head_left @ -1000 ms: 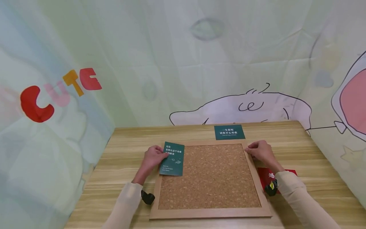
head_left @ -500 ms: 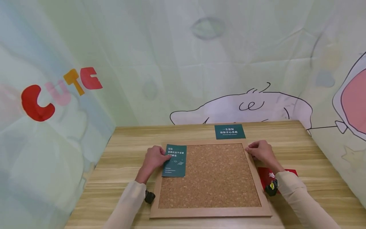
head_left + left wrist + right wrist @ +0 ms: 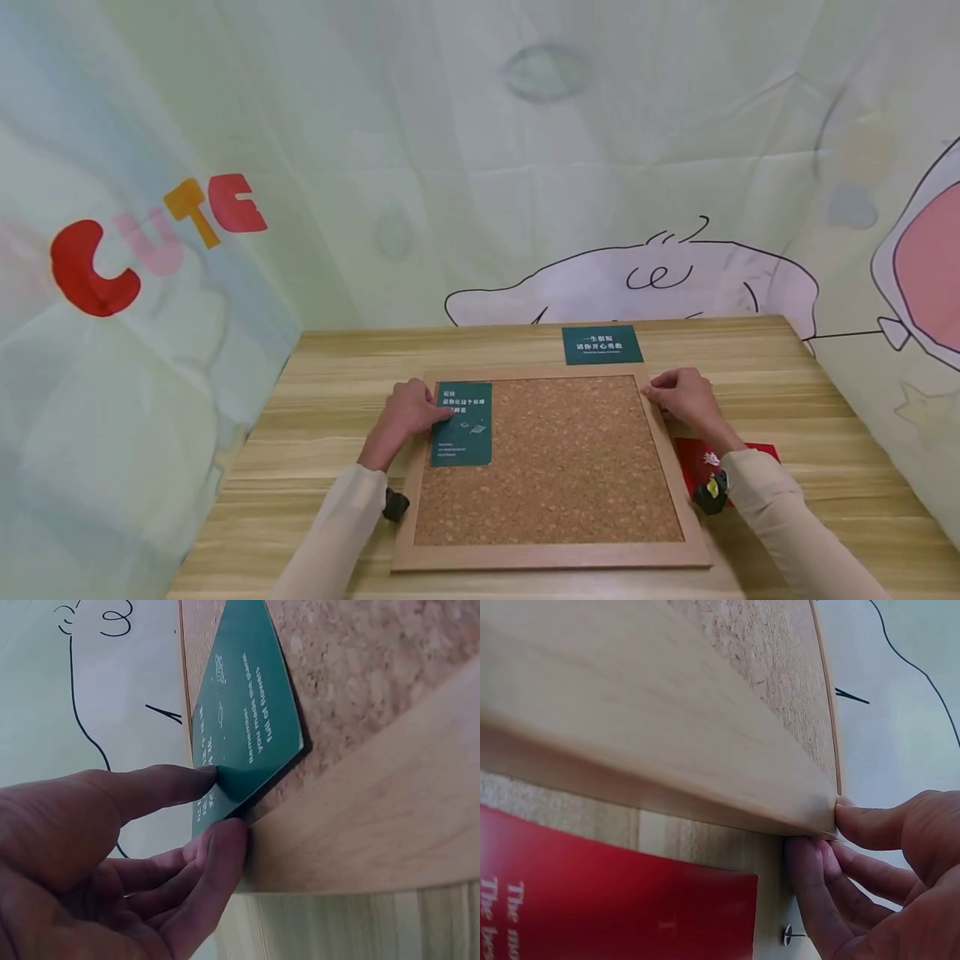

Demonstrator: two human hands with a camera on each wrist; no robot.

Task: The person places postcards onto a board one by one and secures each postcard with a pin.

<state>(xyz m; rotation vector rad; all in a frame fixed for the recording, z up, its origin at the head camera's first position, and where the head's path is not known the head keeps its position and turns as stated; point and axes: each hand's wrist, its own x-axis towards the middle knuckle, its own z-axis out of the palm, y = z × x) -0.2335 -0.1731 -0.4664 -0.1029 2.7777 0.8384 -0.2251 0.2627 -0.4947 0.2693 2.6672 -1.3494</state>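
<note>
The wood-framed cork board (image 3: 555,467) lies flat on the table. Over its upper left corner is a green card (image 3: 471,437) with white print, lined up along the inner edge of the frame. My left hand (image 3: 408,410) pinches this card by its left side; in the left wrist view the thumb presses on its face, and the other fingertips sit at its edge beside the frame. On the opposite side, my right hand (image 3: 684,396) grips the frame's right edge near the top corner, thumb above and fingers along the side.
Behind the board's top right corner lies a second green card (image 3: 603,345). A red card (image 3: 622,900) rests on the table under my right forearm. Close to my right fingers is a metal thumbtack (image 3: 788,935). A printed cloth (image 3: 420,167) hangs behind the table.
My left hand has shifted the green card slightly right and toward me, straightening it against the frame's inner corner. The right hand has stayed put.
</note>
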